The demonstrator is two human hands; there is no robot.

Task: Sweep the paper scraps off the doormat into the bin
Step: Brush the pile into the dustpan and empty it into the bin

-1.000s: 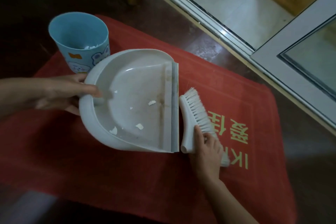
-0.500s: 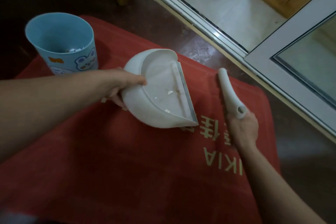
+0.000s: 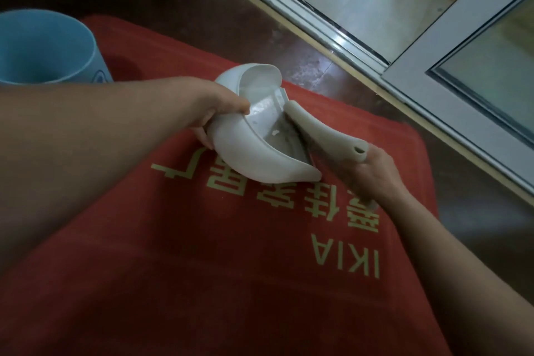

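fingers (image 3: 202, 138) of your left hand (image 3: 219, 107) curl under the dustpan's back wall with the thumb over its rim, so that hand grips the pan. your right hand (image 3: 372, 173) is wrapped round the brush handle and grips it too.

the red doormat (image 3: 231, 283) fills most of the view. no loose scraps show on the part you can see, though your forearms hide a good strip. the blue bin (image 3: 57, 46) stands at the mat's far left corner, cut by the edge of the view, and its bottom is out of sight. the white dustpan (image 3: 254, 153) is tilted, with one corner seeming to rest on the mat. its open lip faces the brush (image 3: 323, 131), which lies against it with blurred bristles. one small paper scrap (image 3: 275, 132) lies inside the pan, close to that lip.

by my reading the sweeping is nearly done and the emptying is left: the scrap is in the pan, not yet in the bin. tip the pan back before you lift, since the scrap sits near the open edge. the way to the bin runs left over open mat, with only your own left forearm close to it. the door track (image 3: 303, 17) lies well off to the right, past the mat's edge.
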